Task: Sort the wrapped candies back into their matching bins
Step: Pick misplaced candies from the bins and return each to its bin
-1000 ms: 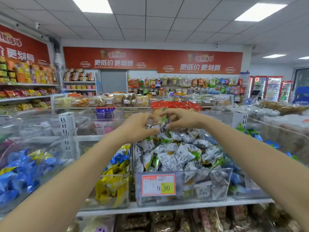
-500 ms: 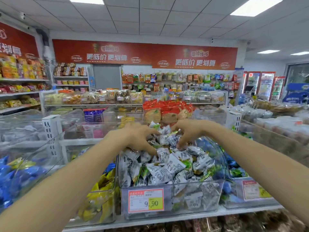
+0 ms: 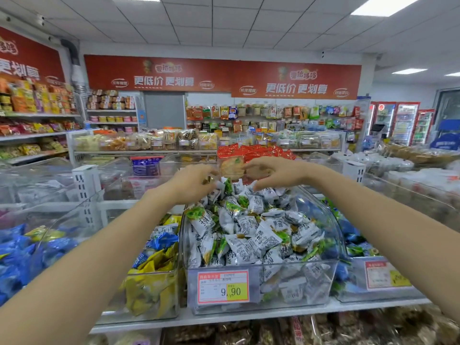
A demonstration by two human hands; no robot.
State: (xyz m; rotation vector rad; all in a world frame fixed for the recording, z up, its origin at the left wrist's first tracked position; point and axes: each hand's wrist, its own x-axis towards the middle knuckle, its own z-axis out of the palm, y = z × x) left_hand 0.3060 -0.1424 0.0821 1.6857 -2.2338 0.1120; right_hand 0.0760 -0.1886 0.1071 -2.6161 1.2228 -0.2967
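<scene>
We reach both bare arms across a white store shelf (image 3: 249, 317) toward the back of a clear plastic bin with a curved wall (image 3: 333, 235), which is heaped with silver-white and green wrapped candies (image 3: 249, 230). A red-framed price tag with a yellow corner reading 9.90 (image 3: 223, 287) is fixed to its front. Just behind the bin, red-topped clear packets of biscuits (image 3: 251, 155) stand right past our fingers, and white slotted dividers (image 3: 86, 185) rise between the rows.

Our left hand (image 3: 193, 183) hovers over the far left of the heap, fingers curled inward with a small dark-gold piece at the fingertips; we cannot tell whether the grip is closed on it. Our right hand (image 3: 276, 171) is above the heap's far edge, fingers spread and curved downward, grip apart, nothing in it.

Left of the main bin, a clear rectangular bin (image 3: 171, 295) holds yellow and blue wrapped candies (image 3: 149, 282). Further left lies a pile of blue packets (image 3: 22, 255). To the right, another clear bin with its own price tag (image 3: 383, 275) holds blue and green packets.
</scene>
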